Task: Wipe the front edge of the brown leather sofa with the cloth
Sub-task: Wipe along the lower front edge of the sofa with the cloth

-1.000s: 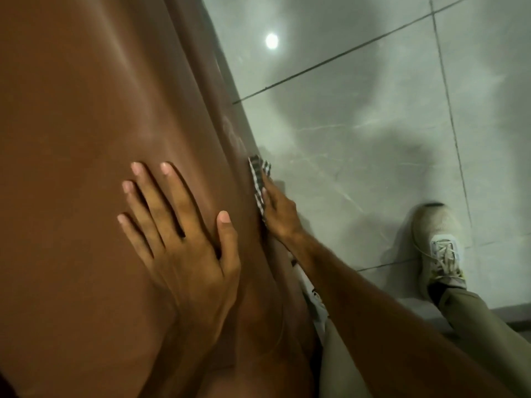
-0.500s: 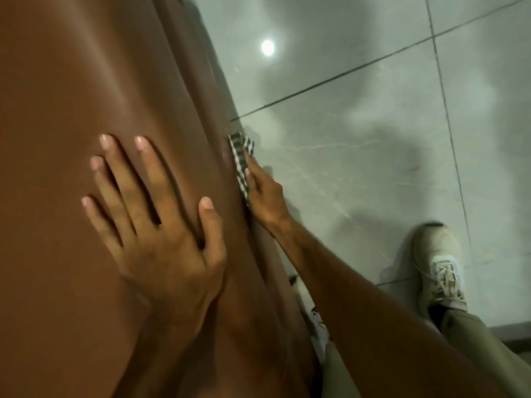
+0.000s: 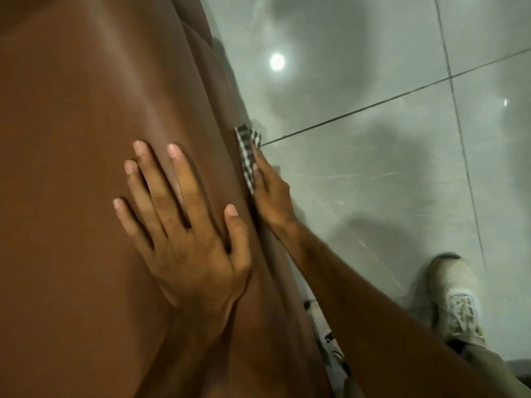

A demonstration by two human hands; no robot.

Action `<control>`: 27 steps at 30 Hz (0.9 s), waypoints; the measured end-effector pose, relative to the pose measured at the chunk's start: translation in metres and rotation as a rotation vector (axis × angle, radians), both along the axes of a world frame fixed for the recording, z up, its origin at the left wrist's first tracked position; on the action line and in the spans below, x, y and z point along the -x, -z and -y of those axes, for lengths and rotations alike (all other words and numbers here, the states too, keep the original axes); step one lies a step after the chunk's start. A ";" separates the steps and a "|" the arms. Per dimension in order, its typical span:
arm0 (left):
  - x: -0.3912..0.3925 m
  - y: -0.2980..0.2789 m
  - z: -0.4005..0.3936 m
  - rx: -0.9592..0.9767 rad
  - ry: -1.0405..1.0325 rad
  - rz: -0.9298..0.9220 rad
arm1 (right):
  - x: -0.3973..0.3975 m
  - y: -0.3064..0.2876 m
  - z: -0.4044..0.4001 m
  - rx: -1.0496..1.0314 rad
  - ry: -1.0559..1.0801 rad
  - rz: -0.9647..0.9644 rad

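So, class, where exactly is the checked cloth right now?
In the head view, the checked cloth is pressed against the sofa's front edge under the right hand, right of the flat left hand.

bare floor (image 3: 373, 196) beside sofa (image 3: 86, 139), shoe (image 3: 454, 297) near

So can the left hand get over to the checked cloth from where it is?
Probably yes. The left hand lies flat on the sofa seat beside the edge, nothing between it and the cloth, though the right hand already presses it there.
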State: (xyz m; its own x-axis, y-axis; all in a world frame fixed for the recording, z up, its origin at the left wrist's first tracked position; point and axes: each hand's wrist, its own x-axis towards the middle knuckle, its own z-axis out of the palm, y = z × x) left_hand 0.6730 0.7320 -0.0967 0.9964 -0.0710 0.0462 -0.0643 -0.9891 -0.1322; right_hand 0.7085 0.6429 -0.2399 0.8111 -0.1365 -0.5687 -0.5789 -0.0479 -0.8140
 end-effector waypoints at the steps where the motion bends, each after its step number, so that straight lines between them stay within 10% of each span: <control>1: 0.000 0.001 0.000 -0.008 -0.005 0.002 | 0.008 0.008 0.001 -0.001 -0.005 -0.080; 6: -0.001 0.001 0.001 0.000 -0.028 -0.037 | 0.090 -0.017 0.010 -0.095 -0.012 -0.233; 12: 0.004 0.011 -0.001 0.019 0.004 0.000 | -0.045 -0.020 0.001 -0.019 -0.076 0.205; 18: 0.005 0.016 -0.001 0.013 -0.010 0.012 | -0.003 0.021 0.010 0.045 -0.102 -0.119; 27: 0.003 0.018 0.000 -0.034 -0.008 0.021 | 0.009 0.001 0.007 -0.044 -0.116 0.096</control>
